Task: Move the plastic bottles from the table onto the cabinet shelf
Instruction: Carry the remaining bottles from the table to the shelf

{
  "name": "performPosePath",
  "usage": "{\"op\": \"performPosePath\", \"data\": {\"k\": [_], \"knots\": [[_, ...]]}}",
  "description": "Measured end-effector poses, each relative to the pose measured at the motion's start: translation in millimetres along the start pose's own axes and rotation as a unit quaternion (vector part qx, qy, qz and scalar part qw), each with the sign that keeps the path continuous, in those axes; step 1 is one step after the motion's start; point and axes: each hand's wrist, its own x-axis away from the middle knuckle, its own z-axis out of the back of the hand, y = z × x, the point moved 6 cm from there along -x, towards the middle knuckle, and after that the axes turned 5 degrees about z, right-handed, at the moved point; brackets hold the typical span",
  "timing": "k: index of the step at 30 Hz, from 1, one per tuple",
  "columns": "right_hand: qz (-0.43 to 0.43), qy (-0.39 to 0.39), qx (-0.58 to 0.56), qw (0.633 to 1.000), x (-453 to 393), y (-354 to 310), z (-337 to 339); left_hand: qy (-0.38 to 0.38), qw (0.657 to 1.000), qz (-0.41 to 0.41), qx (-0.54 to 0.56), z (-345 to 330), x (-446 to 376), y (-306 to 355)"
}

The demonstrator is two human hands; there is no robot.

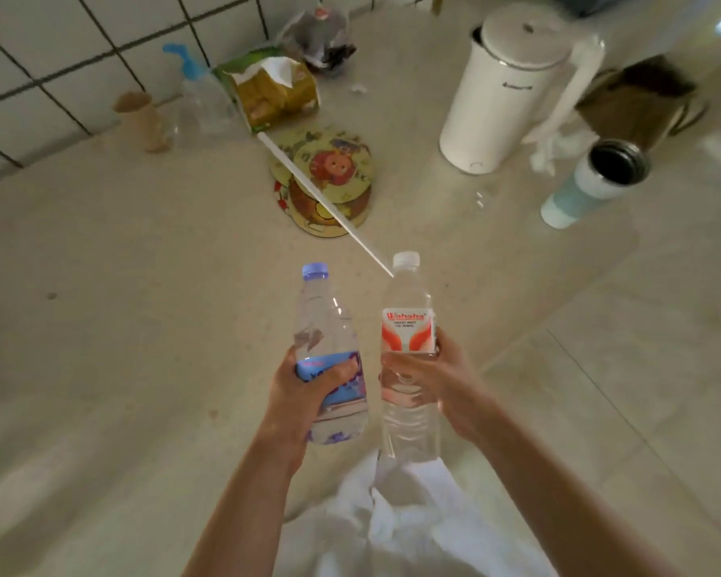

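While both arms reach forward | left hand (pixel 309 389) grips blue-capped bottle (pixel 329 351) | right hand (pixel 429 381) grips white-capped bottle (pixel 408 347)

The red-and-white label (pixel 408 330) on the white-capped bottle (pixel 408 356) reads "Wahaha"; its smaller print is illegible.

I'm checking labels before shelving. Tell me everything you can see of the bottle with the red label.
The red-label bottle is clear ribbed plastic with a white cap, closed. Its white and red-orange label wraps the upper body. It is roughly upright, cap tilted away, lifted off the table. The right hand grips it below the label. Contents cannot be told.
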Motion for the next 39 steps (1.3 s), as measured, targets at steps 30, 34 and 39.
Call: {"op": "performPosePath", "data": {"k": [30,34,39], "knots": [[0.053,0.469,-0.31,0.826,343.3,209.8,130.2,-0.348,0.863,0.024,-0.365,-185.1,146.4,-154.6],[0.045,0.537,-0.308,0.784,426.4,262.4,147.1,-0.399,0.817,0.033,-0.415,-225.3,220.1,-230.2],[0.046,0.606,-0.306,0.733,510.0,314.5,154.3,-0.47,0.749,0.026,-0.467,-266.3,302.4,-309.3]]}}
